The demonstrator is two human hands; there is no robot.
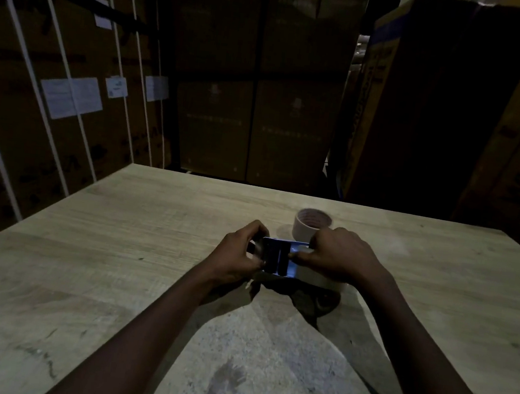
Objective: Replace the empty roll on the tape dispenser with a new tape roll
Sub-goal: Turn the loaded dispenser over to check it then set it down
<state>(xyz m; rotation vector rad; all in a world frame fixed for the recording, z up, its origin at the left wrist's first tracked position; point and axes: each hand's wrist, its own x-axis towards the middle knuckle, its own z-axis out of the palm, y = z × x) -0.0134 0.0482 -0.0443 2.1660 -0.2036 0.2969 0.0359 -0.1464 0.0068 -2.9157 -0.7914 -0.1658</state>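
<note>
I hold a blue tape dispenser (279, 257) just above the wooden table (117, 245), near its middle. My left hand (239, 252) grips the dispenser's left end. My right hand (339, 257) is closed on its right end, where a pale tape roll (323, 280) sits under my fingers. The dispenser's handle and lower parts are dark and partly hidden beneath my hands. A second pale roll (312, 227) stands on the table just behind my right hand, its hollow core facing up; I cannot tell whether it is the empty one or the new one.
Stacked cardboard boxes (258, 83) wall in the far side of the table. Strapped boxes with white labels (69, 97) stand on the left, and a tall carton (457, 106) on the right. The light is dim.
</note>
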